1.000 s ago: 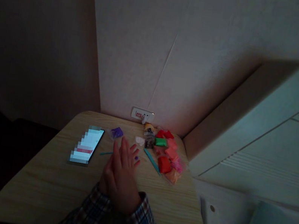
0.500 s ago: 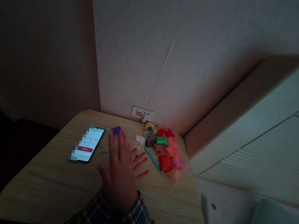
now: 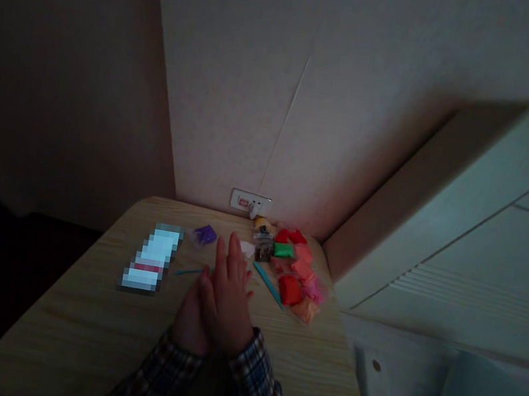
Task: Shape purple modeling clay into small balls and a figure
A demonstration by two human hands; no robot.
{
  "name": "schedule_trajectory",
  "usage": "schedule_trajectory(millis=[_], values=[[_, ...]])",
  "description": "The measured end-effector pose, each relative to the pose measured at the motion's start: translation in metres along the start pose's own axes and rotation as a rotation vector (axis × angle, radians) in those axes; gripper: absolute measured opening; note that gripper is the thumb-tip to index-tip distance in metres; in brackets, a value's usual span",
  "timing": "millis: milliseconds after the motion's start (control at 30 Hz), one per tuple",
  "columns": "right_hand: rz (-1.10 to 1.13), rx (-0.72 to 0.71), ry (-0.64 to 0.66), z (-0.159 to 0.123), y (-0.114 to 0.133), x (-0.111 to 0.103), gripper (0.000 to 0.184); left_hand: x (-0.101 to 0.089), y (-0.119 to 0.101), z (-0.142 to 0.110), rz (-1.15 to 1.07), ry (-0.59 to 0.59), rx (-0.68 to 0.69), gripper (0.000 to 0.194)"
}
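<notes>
Palm against palm, my two hands meet over the middle of the wooden table. My right hand (image 3: 232,304) lies on top with its fingers stretched out, pointing away from me. Beneath it, my left hand (image 3: 190,321) is partly covered; some of its fingertips show past the right hand's edge. Whether anything lies between the palms is hidden. Just beyond the fingers is a white packet (image 3: 247,249). A thin teal stick (image 3: 188,272) lies left of the fingers, and teal modelling tools (image 3: 269,285) lie to their right.
Left on the table (image 3: 85,330) lies a lit phone (image 3: 153,257), its screen blurred out. A purple packet (image 3: 205,235) sits beyond it. Several packets, including a green one (image 3: 283,250) and a red one (image 3: 290,289), cluster at right. A wall socket (image 3: 250,202) holds a plug.
My hands were crossed, with the fingers of both spread apart. Now they line up more closely, the right hand shifted right and the left drawn back to the left. The purple packet shows more fully.
</notes>
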State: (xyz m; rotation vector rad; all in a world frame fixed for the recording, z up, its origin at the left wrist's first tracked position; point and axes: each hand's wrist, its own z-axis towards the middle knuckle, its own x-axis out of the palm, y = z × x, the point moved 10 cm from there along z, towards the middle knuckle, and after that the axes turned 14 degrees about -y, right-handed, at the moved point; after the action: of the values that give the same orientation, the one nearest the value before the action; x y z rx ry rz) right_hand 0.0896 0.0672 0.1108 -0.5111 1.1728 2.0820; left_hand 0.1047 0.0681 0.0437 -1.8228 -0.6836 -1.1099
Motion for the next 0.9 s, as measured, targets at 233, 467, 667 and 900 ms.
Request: schedule_trajectory(millis=[233, 467, 667, 900], values=[[-0.006, -0.031, -0.012, -0.012, -0.011, 0.008, 0.063, -0.014, -0.004, 0.005, -0.07, -0.06, 0.059, 0.048], [-0.066, 0.021, -0.187, -0.003, -0.027, -0.002, 0.058, -0.04, 0.009, 0.013, 0.011, -0.104, -0.089, 0.051], [-0.046, -0.141, -0.115, -0.012, -0.008, 0.005, 0.035, -0.045, -0.013, 0.016, 0.001, -0.115, -0.045, 0.05], [0.027, -0.193, -0.121, -0.015, -0.005, -0.001, 0.022, -0.042, -0.047, 0.016, 0.033, -0.127, 0.081, 0.054]])
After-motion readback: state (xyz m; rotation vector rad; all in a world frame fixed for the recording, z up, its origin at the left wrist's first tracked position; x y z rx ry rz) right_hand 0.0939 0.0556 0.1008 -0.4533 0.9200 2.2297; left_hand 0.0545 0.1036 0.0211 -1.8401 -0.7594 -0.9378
